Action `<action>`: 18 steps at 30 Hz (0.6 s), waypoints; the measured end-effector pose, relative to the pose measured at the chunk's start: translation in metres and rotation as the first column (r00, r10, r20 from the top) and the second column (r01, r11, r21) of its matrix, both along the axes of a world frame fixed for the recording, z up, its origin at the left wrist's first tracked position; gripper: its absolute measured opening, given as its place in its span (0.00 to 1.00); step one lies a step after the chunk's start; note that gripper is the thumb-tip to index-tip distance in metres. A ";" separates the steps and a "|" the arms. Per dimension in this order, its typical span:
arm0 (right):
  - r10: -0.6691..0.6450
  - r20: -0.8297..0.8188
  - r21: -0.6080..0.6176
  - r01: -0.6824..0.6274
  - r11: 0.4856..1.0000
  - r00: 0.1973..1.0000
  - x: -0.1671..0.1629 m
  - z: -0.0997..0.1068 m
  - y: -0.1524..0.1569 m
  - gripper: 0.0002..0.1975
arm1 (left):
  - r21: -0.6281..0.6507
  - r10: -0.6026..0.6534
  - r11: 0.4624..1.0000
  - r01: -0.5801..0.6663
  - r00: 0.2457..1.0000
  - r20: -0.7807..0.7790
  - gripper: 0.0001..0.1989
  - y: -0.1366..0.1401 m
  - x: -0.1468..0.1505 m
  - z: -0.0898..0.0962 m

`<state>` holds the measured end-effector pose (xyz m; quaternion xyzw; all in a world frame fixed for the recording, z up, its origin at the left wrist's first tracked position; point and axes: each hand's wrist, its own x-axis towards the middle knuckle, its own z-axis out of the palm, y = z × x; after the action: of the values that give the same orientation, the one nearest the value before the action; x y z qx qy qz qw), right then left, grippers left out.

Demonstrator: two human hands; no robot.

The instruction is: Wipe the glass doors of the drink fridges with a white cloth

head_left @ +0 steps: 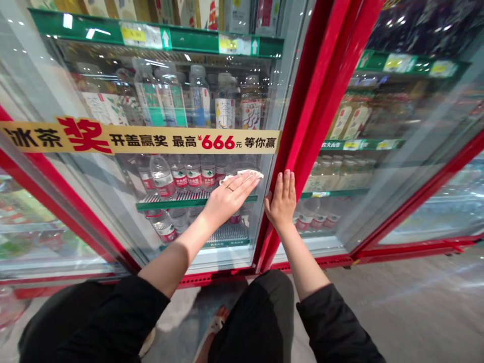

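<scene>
A shop aisle with a grey floor runs before a red-framed glass-door drinks fridge (302, 126). Nearest, the right hand (282, 199) lies open and flat against the red frame post, bracing. The left hand (229, 196), fingers straight and together, presses a white cloth (245, 175) against the glass door (113, 212) near its right edge. Even, overlapping strokes with a flat palm should wipe cleanest. Bottled water (162, 179) stands behind.

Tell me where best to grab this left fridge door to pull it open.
Probably its right edge: the glass door is flat, with no handle visible. The red frame beside the right hand gives an edge, so hook fingertips there from the right. The left hand lies flat with a white cloth.
</scene>
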<state>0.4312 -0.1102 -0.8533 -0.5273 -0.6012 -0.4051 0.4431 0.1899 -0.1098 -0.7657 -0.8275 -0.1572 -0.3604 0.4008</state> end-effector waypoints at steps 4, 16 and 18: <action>-0.009 -0.011 -0.026 0.009 1.000 1.000 -0.001 -0.009 -0.002 0.45 | -0.070 0.031 0.997 -0.024 0.995 0.097 0.31 0.000 0.003 0.008; -0.034 -0.003 -0.110 0.034 0.993 0.999 -0.001 -0.003 -0.011 0.39 | -0.027 -0.001 1.000 0.001 1.000 0.024 0.27 0.003 0.037 0.003; -0.019 -0.014 -0.131 0.017 0.991 1.000 -0.002 -0.002 -0.012 0.39 | -0.020 0.006 1.000 -0.007 1.000 -0.019 0.27 0.000 0.025 -0.001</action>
<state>0.4291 -0.1222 -0.8548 -0.5637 -0.6184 -0.3649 0.4082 0.2146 -0.1098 -0.7664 -0.8342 -0.1598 -0.3499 0.3953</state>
